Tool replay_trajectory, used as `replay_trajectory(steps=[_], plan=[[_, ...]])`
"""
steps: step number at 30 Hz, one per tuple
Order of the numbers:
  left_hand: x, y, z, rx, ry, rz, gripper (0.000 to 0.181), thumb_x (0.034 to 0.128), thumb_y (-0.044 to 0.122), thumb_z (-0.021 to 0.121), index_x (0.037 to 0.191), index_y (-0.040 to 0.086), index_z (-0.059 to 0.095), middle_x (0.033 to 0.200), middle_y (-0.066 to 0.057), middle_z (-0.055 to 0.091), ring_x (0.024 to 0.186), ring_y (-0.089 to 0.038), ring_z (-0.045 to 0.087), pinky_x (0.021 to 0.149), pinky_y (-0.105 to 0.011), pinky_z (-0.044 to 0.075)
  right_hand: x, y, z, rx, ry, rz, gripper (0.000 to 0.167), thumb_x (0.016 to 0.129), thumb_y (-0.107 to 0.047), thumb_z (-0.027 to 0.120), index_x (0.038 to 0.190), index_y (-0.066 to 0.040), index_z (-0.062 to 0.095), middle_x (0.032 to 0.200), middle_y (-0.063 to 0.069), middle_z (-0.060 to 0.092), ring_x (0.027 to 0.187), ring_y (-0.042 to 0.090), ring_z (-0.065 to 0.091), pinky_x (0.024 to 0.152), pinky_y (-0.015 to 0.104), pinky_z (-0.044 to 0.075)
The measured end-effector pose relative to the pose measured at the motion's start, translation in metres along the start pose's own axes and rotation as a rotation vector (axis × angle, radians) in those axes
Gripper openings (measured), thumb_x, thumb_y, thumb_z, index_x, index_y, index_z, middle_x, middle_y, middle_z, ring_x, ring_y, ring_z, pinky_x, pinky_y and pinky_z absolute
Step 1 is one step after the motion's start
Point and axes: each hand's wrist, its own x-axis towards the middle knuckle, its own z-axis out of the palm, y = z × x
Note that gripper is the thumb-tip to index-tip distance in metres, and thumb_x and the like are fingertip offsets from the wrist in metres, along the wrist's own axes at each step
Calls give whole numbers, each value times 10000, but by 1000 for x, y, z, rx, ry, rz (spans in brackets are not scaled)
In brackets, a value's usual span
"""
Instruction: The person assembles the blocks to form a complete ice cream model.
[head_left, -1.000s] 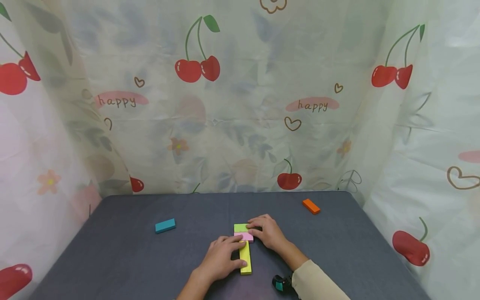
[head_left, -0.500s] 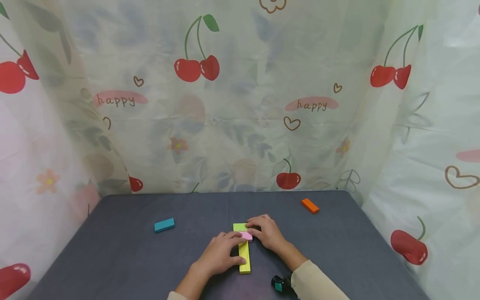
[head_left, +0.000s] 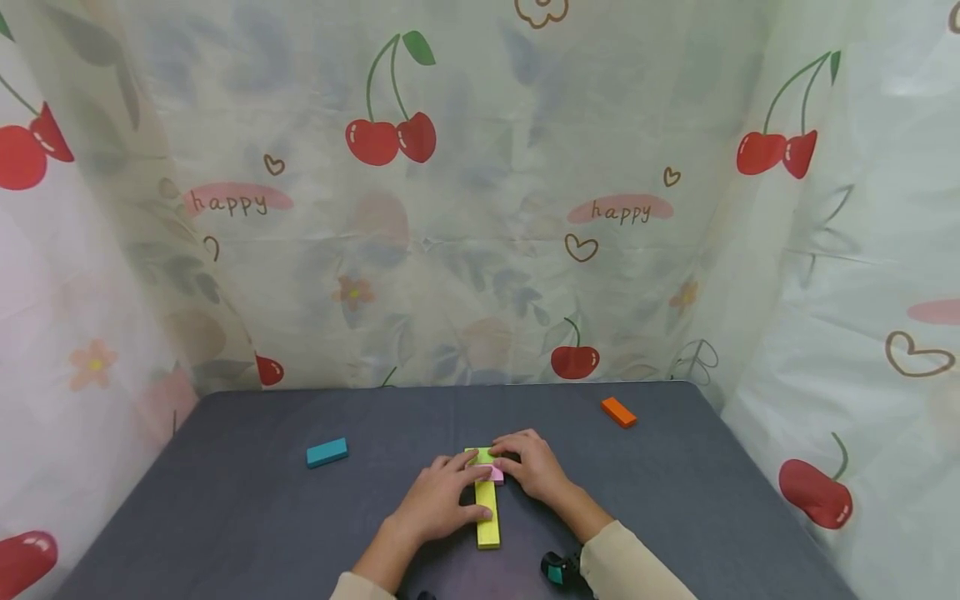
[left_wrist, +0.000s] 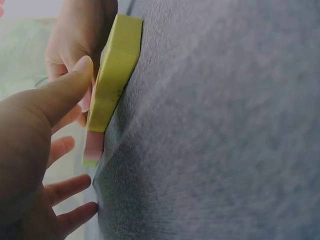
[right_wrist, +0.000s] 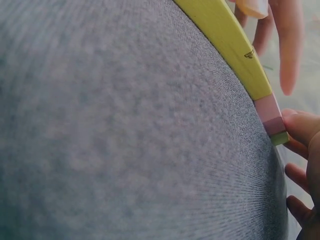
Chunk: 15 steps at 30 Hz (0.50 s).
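Three blocks lie flat, forming a T on the table. A yellow block (head_left: 487, 533) points toward the viewer, a pink block (head_left: 497, 477) lies across its far end, and a light green block (head_left: 482, 454) lies behind the pink one. My left hand (head_left: 437, 502) reaches over them from the left, fingers spread above the pink and green blocks, thumb at the yellow block's top. Beside the right ends of the pink and green blocks is my right hand (head_left: 537, 468). Its thumb (right_wrist: 296, 122) touches the pink block's end in the right wrist view. Both hands partly cover the blocks.
On the dark grey table (head_left: 225, 517), a blue block (head_left: 327, 452) lies at the left and an orange block (head_left: 618, 412) at the back right. A black device with a teal patch (head_left: 555, 570) sits at the right wrist. Patterned curtains (head_left: 480, 208) surround the table.
My left fingers have slid forward from the pink block toward the green one, and the left thumb has moved up along the yellow block. The right hand looks unmoved.
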Motion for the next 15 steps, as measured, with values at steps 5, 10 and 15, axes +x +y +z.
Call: replay_trajectory(steps=[5, 10, 15], plan=[[-1, -1, -1, 34, -18, -1, 610, 842, 569, 669, 1381, 301, 570, 1465, -8, 458, 1255, -316, 436, 941, -582, 387, 0, -1, 1, -14, -7, 0, 160, 918, -186, 683, 1052, -156, 765, 1162, 13, 680, 1060, 224, 551, 907, 494, 431], [0, 0, -1, 37, -21, -3, 613, 848, 580, 654, 1386, 301, 567, 1457, -4, 471, 1257, -312, 442, 944, -567, 385, -1, 0, 0, -24, -7, -2, 172, 921, -196, 679, 1065, -157, 764, 1165, 4, 679, 1063, 217, 551, 908, 486, 431], [0, 1, -1, 41, -10, -8, 610, 841, 569, 669, 1380, 300, 574, 1450, -7, 480, 1233, -312, 464, 936, -551, 393, -1, 0, 0, -15, -14, 14, 185, 926, -198, 674, 1086, -160, 759, 1171, -6, 676, 1066, 205, 545, 914, 477, 429]])
